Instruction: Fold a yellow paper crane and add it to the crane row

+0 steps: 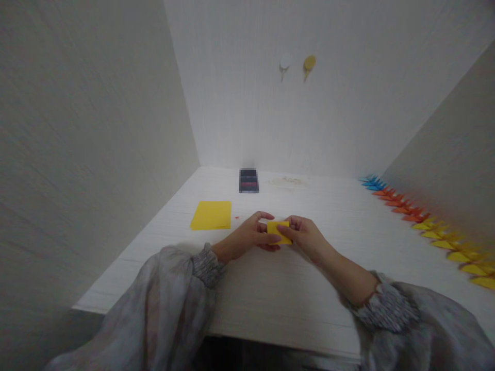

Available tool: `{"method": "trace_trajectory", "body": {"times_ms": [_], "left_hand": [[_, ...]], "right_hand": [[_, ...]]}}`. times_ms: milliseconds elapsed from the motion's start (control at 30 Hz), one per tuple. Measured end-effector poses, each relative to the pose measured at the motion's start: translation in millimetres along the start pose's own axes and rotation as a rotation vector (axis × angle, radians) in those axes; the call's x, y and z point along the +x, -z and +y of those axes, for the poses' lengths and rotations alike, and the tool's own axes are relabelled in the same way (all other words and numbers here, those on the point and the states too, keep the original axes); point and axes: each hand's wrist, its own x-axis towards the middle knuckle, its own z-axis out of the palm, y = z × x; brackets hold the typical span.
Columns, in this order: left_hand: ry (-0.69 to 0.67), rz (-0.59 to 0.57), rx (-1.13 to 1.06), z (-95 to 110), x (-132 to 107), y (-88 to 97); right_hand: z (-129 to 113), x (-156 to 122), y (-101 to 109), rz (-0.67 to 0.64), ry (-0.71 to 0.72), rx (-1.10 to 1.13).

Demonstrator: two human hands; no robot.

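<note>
Between my two hands is a small folded square of yellow paper [274, 227], held just above the white table. My left hand [255, 234] grips its left side, thumb across the front and some fingers behind. From the right, my right hand [305, 234] pinches the same paper, its thumb pressed on the front face. Parts of the paper lie hidden under both thumbs. A stack of flat yellow paper sheets [211, 215] lies to the left of my left hand, with a tiny red scrap [237, 217] beside it.
Folded paper cranes, blue [373, 182], orange-red [402, 202] and yellow [450, 241], stand in a row along the right wall. A dark, blurred rectangular object [248, 180] sits near the back wall. Two hooks, white [284, 63] and yellow [309, 63], hang above. The table's front edge is close to me.
</note>
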Motion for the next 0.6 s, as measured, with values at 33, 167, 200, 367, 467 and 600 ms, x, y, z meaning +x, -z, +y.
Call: {"method": "trace_trajectory", "body": {"times_ms": [33,167,200,367,467,600], "left_hand": [[-0.003,0.007,0.004,-1.6,0.9,0.3],[-0.055,0.039,-0.011,-4.4,2.8,1.5],[-0.059,0.054,-0.011,-4.0,2.7,1.6],[-0.071,0.053,-0.025,0.7,0.7,0.1],[-0.093,0.031,-0.043,2.8,-0.1,-1.4],[-0.09,-0.025,-0.066,4.6,-0.2,-1.7]], "right_hand": [[2.2,0.3,-1.5,-0.005,0.001,-0.014],[8.2,0.5,-4.1,-0.035,-0.018,-0.034],[8.6,0.3,-3.9,-0.049,-0.025,-0.028],[5.3,-1.9,-3.2,-0.123,-0.05,0.099],[1.7,-2.7,-3.3,-0.112,-0.059,0.181],[-2.1,-2.9,-2.3,-0.104,-0.054,0.199]]}}
